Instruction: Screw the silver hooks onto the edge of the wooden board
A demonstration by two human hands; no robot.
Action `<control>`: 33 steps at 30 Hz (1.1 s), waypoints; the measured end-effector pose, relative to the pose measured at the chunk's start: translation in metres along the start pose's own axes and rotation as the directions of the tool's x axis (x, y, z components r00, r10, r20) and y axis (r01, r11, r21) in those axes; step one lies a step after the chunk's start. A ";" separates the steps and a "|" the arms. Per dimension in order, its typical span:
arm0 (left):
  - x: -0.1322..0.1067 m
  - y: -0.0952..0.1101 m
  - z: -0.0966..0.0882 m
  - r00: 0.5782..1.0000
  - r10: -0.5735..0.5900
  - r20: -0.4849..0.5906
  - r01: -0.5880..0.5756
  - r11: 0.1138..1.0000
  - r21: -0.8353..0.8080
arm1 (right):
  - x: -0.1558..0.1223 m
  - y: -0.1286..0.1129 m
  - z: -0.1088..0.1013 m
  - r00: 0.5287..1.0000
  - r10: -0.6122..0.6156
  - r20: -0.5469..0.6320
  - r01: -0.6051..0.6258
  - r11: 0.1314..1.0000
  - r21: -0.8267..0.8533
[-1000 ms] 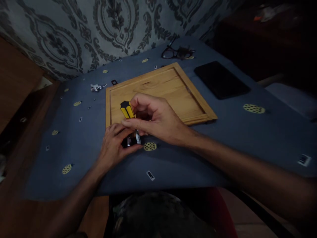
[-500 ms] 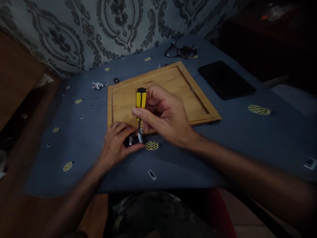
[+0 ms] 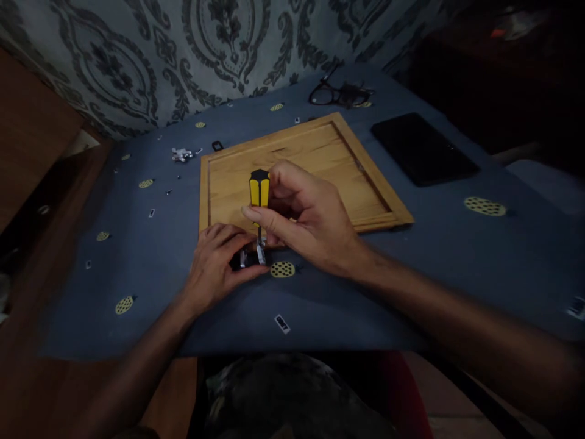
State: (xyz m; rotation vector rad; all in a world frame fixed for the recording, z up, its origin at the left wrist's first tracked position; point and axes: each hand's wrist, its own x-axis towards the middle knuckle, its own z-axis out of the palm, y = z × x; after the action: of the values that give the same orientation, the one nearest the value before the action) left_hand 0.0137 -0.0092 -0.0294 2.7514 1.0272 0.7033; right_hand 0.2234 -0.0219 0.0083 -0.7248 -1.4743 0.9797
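My right hand (image 3: 315,222) grips the yellow and black handle of a screwdriver (image 3: 259,192), which stands nearly upright with its blade pointing down. The blade's end meets a small shiny metal fitting (image 3: 261,253) at the near edge of a framed wooden panel (image 3: 283,158). From the left, my left hand (image 3: 218,259) curves its thumb and fingers around that fitting, holding it by the panel's edge. A dark part sits between the thumb and forefinger; its shape is hard to make out. My fingers partly hide the screwdriver's shaft.
Another shiny metal piece (image 3: 181,155) lies beyond the panel's left corner, with a small screw (image 3: 169,192) nearer me. A black loop-shaped part (image 3: 217,146) rests by the panel's far edge. Eyeglasses (image 3: 338,94) and a black tablet (image 3: 423,148) lie on the blue patterned tablecloth (image 3: 356,311).
The screwdriver handle sits slightly lower and more upright, still in my right hand. My left hand keeps its place on the fitting. The whole view has shifted a little.
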 end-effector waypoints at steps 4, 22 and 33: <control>0.000 0.000 0.000 1.000 0.016 -0.016 -0.016 1.000 0.005 | 0.002 0.002 -0.004 0.997 -0.068 0.039 0.073 0.989 -0.128; 0.000 0.000 0.000 0.999 0.023 -0.030 -0.023 0.999 -0.023 | 0.020 -0.010 -0.007 0.968 -0.093 0.234 0.125 0.984 -0.128; 0.000 -0.002 0.002 0.998 0.042 -0.035 -0.043 0.999 -0.004 | 0.011 -0.002 -0.010 0.970 -0.034 0.241 0.020 0.998 0.062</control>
State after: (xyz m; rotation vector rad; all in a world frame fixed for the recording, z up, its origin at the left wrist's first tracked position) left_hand 0.0132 -0.0074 -0.0317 2.7741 0.9752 0.7620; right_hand 0.2322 -0.0115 0.0149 -0.5557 -1.6539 1.1162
